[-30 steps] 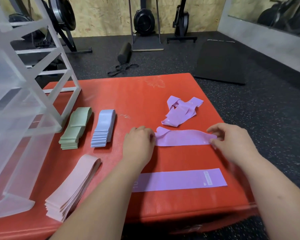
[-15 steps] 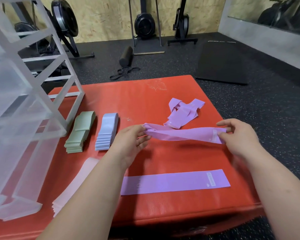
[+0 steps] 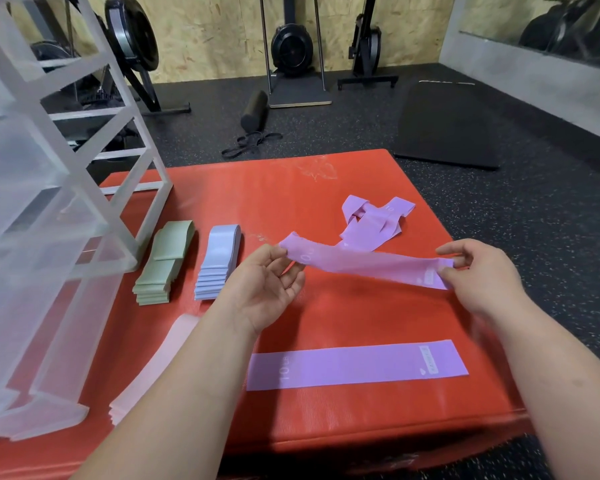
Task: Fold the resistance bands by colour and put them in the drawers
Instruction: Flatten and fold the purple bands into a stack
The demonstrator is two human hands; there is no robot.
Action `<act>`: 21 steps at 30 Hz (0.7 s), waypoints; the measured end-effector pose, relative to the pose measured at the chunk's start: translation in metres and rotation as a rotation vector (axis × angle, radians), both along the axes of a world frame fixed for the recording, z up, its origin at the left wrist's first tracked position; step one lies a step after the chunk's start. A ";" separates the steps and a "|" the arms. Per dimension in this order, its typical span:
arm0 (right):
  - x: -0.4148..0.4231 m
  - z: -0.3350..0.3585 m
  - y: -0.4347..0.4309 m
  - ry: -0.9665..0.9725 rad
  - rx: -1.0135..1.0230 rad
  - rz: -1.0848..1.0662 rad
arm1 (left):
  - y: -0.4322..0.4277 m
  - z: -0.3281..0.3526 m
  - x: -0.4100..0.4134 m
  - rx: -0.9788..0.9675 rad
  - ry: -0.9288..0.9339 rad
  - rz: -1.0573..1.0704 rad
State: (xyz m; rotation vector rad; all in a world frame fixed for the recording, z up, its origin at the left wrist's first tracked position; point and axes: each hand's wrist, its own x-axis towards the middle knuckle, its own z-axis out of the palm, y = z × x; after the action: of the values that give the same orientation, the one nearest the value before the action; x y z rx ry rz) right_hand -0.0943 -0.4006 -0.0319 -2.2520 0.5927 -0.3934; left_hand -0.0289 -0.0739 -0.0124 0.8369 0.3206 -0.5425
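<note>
A purple resistance band (image 3: 368,263) hangs stretched above the red mat (image 3: 291,195). My left hand (image 3: 262,289), palm up, pinches its left end, and my right hand (image 3: 478,275) pinches its right end. A second purple band (image 3: 357,364) lies flat near the mat's front edge. A loose heap of purple bands (image 3: 374,221) sits behind the held one. Folded stacks stand to the left: green (image 3: 163,263), pale blue (image 3: 219,259), and pink (image 3: 149,368), the pink one partly hidden by my left forearm. The clear plastic drawer unit (image 3: 45,216) fills the left side.
The mat lies on a dark speckled gym floor. A black floor mat (image 3: 447,126), a foam roller (image 3: 255,110), black bands on the floor (image 3: 250,143) and exercise machines along the wooden wall stand beyond it.
Both hands lifted the purple band off the mat and now hold it stretched in the air. My left hand has turned palm up. The flat band in front has not moved.
</note>
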 end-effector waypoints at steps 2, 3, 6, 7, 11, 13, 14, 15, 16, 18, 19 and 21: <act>0.000 0.001 0.002 0.009 -0.012 0.001 | 0.000 -0.004 0.003 0.037 -0.031 0.002; 0.000 0.001 0.002 0.013 -0.013 0.005 | 0.000 -0.007 0.004 0.064 -0.045 0.015; 0.000 0.001 0.002 0.027 -0.006 0.017 | 0.003 -0.013 0.006 0.155 -0.091 0.086; 0.000 0.001 0.002 0.031 -0.004 0.020 | 0.003 -0.013 0.006 0.195 -0.128 0.088; -0.001 0.003 0.003 0.046 -0.015 0.049 | 0.003 -0.015 0.000 0.519 -0.346 -0.013; -0.002 0.005 0.004 0.043 -0.010 0.061 | 0.004 -0.024 0.001 0.815 -0.492 -0.007; -0.003 0.005 0.004 0.041 -0.006 0.059 | 0.003 -0.027 0.002 0.934 -0.551 -0.002; -0.003 0.005 0.004 0.039 -0.005 0.056 | 0.002 -0.029 0.001 1.041 -0.592 0.009; -0.003 0.006 0.004 0.039 -0.005 0.051 | 0.000 -0.031 0.001 1.136 -0.625 0.026; -0.003 0.005 0.003 0.036 0.004 0.038 | -0.002 -0.028 -0.001 1.228 -0.672 0.084; -0.003 0.005 0.002 0.035 0.013 0.034 | -0.002 -0.027 -0.001 1.220 -0.675 0.114; -0.004 0.004 0.000 0.021 0.057 0.034 | -0.002 -0.027 0.002 1.142 -0.643 0.174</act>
State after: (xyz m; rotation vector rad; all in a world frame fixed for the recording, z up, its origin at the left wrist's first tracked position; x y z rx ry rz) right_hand -0.0978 -0.4002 -0.0276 -2.2110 0.5691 -0.3328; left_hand -0.0271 -0.0762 -0.0391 1.9973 0.0766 0.1573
